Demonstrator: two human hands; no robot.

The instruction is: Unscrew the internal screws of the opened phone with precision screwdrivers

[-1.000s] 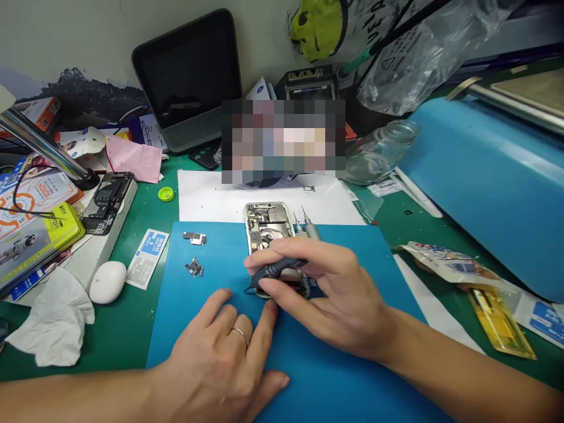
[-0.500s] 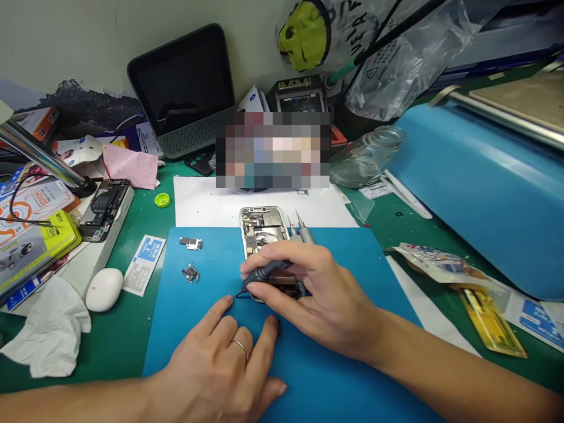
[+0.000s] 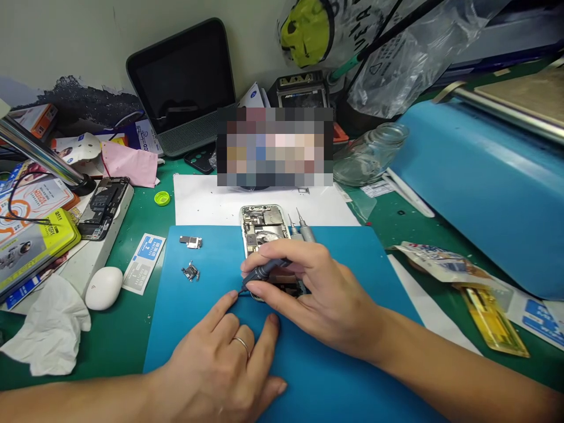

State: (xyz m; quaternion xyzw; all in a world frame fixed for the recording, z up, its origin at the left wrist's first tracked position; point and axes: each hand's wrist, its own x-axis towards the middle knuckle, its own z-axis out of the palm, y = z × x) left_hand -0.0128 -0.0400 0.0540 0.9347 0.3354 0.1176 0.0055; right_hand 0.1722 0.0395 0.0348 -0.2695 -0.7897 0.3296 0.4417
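My right hand [image 3: 326, 294] pinches a dark, pen-like tool with a thin tip [image 3: 265, 271], held at a slant over the lower left edge of an opened phone [image 3: 263, 220]. My hand hides much of that phone's lower half. Resting on the blue mat [image 3: 198, 317], my left hand [image 3: 224, 358] has its fingers apart, and its index fingertip is at or very near the tool's tip. Whether anything small lies there I cannot tell. Two grey screwdrivers [image 3: 305, 229] lie beside the phone, partly behind my right hand. A metal shield piece [image 3: 191, 242] and a small pile of screws and parts [image 3: 191, 271] sit left of it.
At left are a white earbud case [image 3: 104, 288], a crumpled tissue [image 3: 53, 329], a printed card [image 3: 144, 263] and another opened phone [image 3: 104, 208]. A dark-screened device [image 3: 185, 82] stands behind. A glass jar [image 3: 374, 155] and a large blue case [image 3: 476, 194] occupy the right.
The tool's tip and my left index fingertip have shifted very slightly right and up, and the two now appear closer together. The view has moved a little; the phone and loose parts stay put.
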